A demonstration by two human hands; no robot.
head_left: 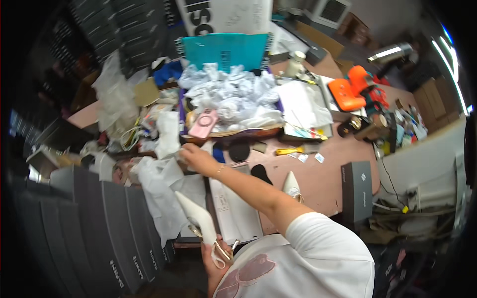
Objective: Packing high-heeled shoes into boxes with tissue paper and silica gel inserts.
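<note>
Low in front of me, my left hand (215, 268) grips a white pointed-toe high-heeled shoe (199, 214) with gold-coloured parts; its toe points up and to the left. My right arm reaches across to the left. The right hand (196, 159) has its fingers closed beside crumpled white tissue paper (168, 135); whatever they pinch is too blurred to name. Below that hand, an open shoebox (237, 211) with a white inside lies on the table, and more white tissue paper (161, 196) hangs beside it. A second white pointed shoe (291, 185) rests to the right, partly hidden by my arm.
Behind the table's front area stands a box of crumpled white paper (233, 97), with a pink phone (203, 124) on its near edge. Dark shoeboxes (112, 223) stand in a row at left. Toward the right are a yellow-handled brush (290, 150), a grey shoebox (357, 191) and an orange tape dispenser (348, 92).
</note>
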